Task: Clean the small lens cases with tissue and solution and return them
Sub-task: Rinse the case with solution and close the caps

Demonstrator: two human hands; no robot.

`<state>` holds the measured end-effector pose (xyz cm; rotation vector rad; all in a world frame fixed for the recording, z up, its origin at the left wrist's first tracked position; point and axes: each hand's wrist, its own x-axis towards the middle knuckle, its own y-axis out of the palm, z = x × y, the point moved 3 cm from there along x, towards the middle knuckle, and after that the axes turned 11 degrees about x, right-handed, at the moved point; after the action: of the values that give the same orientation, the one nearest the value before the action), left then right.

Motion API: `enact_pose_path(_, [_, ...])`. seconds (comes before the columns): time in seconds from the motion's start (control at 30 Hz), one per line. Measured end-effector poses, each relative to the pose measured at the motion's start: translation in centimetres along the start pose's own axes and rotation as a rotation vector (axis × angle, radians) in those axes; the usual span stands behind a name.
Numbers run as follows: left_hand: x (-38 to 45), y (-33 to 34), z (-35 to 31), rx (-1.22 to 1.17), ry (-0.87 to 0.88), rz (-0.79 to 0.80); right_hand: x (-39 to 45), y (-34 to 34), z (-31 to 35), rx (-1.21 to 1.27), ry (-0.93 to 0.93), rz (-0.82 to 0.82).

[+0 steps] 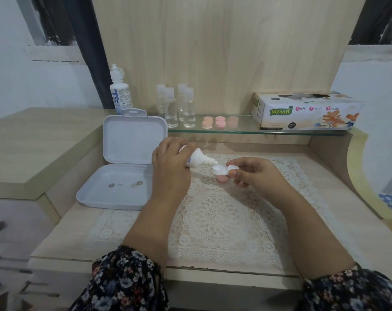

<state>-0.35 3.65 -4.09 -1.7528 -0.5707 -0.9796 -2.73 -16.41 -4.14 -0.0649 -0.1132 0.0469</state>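
Over the lace doily (pixel 215 212), the left hand (pixel 170 162) grips a tilted solution bottle (pixel 198 158), nozzle at the open lens case (pixel 222 171) pinched in the right hand (pixel 255 173). Judging by this, cleaning has barely begun: no tissue is out of the tissue box (pixel 307 111) (wiping remains), and the pink cases (pixel 219 121) wait on the glass shelf (pixel 239 131).

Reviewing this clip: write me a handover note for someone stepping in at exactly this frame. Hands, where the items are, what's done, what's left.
Left hand grips the small solution bottle, tilted, nozzle at the open lens case.
Right hand pinches that case above the lace mat.
More lens cases sit on the glass shelf by the tissue box.
White box lies open, small items inside.
Done: case opened, bottle positioned.
Left: wipe with tissue, close, return; whether the shelf cases are cleaned cannot be told.
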Motion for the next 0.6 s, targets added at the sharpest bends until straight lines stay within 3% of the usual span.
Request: enact_pose_path(0.6, [0.01, -0.08, 0.06, -0.01, -0.002, -0.019, 0.09, 0.02, -0.19, -0.019, -0.008, 0.011])
